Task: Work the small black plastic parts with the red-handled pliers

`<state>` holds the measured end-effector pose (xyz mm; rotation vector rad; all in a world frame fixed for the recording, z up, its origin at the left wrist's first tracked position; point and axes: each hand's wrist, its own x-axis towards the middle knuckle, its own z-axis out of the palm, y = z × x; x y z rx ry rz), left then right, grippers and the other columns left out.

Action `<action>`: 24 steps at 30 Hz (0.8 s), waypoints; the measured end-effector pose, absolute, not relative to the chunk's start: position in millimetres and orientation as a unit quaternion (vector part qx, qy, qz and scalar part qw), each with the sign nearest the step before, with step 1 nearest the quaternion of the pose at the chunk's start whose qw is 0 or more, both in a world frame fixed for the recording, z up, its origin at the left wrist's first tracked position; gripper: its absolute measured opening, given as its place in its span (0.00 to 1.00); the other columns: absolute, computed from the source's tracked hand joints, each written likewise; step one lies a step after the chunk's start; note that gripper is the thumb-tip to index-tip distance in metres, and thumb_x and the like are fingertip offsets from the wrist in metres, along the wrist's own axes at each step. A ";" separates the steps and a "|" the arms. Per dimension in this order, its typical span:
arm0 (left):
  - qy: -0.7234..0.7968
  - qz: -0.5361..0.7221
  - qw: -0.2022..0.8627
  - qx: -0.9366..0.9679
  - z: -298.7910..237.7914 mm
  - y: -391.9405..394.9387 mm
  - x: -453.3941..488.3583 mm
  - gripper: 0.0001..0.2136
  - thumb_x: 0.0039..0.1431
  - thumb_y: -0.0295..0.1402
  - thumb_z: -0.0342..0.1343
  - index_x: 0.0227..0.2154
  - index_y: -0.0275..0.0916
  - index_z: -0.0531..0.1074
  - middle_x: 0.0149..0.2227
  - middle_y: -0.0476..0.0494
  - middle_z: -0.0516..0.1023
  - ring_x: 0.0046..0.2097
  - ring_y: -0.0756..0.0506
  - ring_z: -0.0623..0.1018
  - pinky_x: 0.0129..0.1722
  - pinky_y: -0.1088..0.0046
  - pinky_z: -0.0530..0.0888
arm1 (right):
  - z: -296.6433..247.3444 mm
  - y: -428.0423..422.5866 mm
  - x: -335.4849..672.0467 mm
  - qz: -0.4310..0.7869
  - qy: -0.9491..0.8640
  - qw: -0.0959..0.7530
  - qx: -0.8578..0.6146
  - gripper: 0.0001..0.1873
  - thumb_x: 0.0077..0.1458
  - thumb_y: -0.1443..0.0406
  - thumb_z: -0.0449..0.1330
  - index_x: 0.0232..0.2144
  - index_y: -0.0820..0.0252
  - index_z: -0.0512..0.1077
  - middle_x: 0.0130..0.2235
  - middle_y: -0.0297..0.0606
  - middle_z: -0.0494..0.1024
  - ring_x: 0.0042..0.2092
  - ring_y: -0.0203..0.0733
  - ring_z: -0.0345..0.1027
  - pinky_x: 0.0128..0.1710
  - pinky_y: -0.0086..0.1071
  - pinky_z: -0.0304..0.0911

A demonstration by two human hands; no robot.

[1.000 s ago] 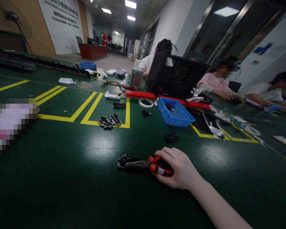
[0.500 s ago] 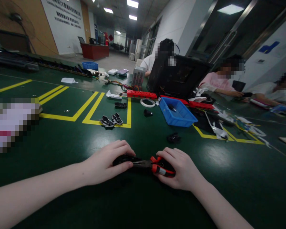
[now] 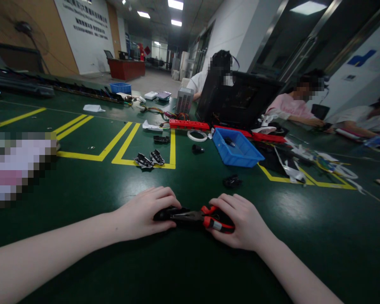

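Pliers (image 3: 205, 218) lie at lower centre of the frame, nose running left into a black part (image 3: 164, 214). Their red-and-black grips sit in the right hand (image 3: 240, 221), its fingers curled round them, handles slightly apart. The left hand (image 3: 152, 213) is the newcomer: a second ago only the right showed; now its thumb and fingers close round the part. Since half a second ago the thumb has slipped lower, baring the steel nose. That seems to leave the part steadied from one side and worked from the other; whether the tips grip anything cannot be told. A pale label on one grip is too small to read.

Beyond, right of centre, a loose piece (image 3: 232, 181) lies before a blue bin (image 3: 240, 158); left of centre, two silver-and-black pieces (image 3: 143, 160) lie by yellow tape (image 3: 173, 147). Farther back, a red strip (image 3: 190, 124) bears an illegible mark, and a co-worker's pink shirt (image 3: 286, 105) blurred lettering. Upper left, the wall (image 3: 91, 52) carries Chinese characters and a Latin line, seemingly with "Technology Co".
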<state>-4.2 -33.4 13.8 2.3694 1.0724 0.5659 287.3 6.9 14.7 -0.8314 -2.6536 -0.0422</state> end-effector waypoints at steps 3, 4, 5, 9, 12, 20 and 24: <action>0.388 0.203 0.232 0.869 12.4 -33.2 -4.9 0.10 0.60 0.30 0.61 0.44 0.42 0.72 0.47 0.44 0.73 0.46 0.42 0.74 0.47 0.62 0.72 | 14.7 7.3 287.3 -0.032 -0.939 0.185 -0.289 0.22 0.49 0.57 0.62 0.44 0.62 0.71 0.38 0.44 0.77 0.34 0.43 0.69 0.35 0.37 0.61; 0.388 0.202 0.231 0.869 12.5 -33.2 -5.1 0.08 0.60 0.30 0.61 0.43 0.41 0.73 0.47 0.44 0.73 0.46 0.43 0.74 0.47 0.62 0.72 | 14.7 7.5 287.3 -0.036 -0.939 0.189 -0.286 0.22 0.49 0.57 0.62 0.44 0.62 0.71 0.38 0.44 0.77 0.34 0.43 0.70 0.35 0.37 0.60; 0.387 0.202 0.231 0.869 12.6 -33.2 -5.3 0.07 0.60 0.30 0.60 0.42 0.41 0.73 0.47 0.44 0.72 0.46 0.43 0.74 0.47 0.62 0.72 | 14.7 7.7 287.3 -0.039 -0.939 0.191 -0.283 0.22 0.49 0.57 0.62 0.44 0.62 0.71 0.38 0.44 0.77 0.34 0.43 0.69 0.35 0.37 0.60; 0.386 0.210 0.256 0.861 13.3 -31.3 -5.8 0.05 0.60 0.30 0.61 0.39 0.40 0.75 0.47 0.44 0.72 0.47 0.42 0.73 0.46 0.62 0.72 | 15.0 8.0 287.7 -0.044 -0.940 0.194 -0.276 0.21 0.50 0.56 0.62 0.43 0.63 0.71 0.37 0.44 0.77 0.33 0.43 0.69 0.34 0.37 0.60; 0.392 0.217 0.294 0.844 13.1 -29.0 -5.8 0.05 0.59 0.30 0.62 0.38 0.41 0.76 0.46 0.45 0.73 0.47 0.43 0.74 0.46 0.63 0.73 | 15.7 8.7 288.2 -0.044 -0.940 0.192 -0.279 0.21 0.49 0.57 0.62 0.43 0.63 0.72 0.38 0.44 0.78 0.33 0.43 0.69 0.35 0.38 0.61; 0.400 0.237 0.331 0.821 14.7 -28.5 -4.7 0.03 0.59 0.31 0.62 0.35 0.38 0.75 0.46 0.44 0.73 0.47 0.43 0.75 0.47 0.62 0.74 | 16.9 12.5 290.3 -0.056 -0.937 0.213 -0.271 0.22 0.48 0.57 0.63 0.46 0.60 0.71 0.40 0.44 0.79 0.39 0.47 0.73 0.45 0.46 0.61; 0.398 0.237 0.337 0.819 16.6 -29.2 -4.3 0.02 0.59 0.30 0.62 0.34 0.38 0.75 0.46 0.44 0.73 0.47 0.43 0.75 0.47 0.62 0.74 | 17.4 11.1 289.0 -0.059 -0.936 0.220 -0.269 0.21 0.49 0.57 0.62 0.45 0.59 0.70 0.39 0.42 0.80 0.39 0.47 0.73 0.48 0.48 0.60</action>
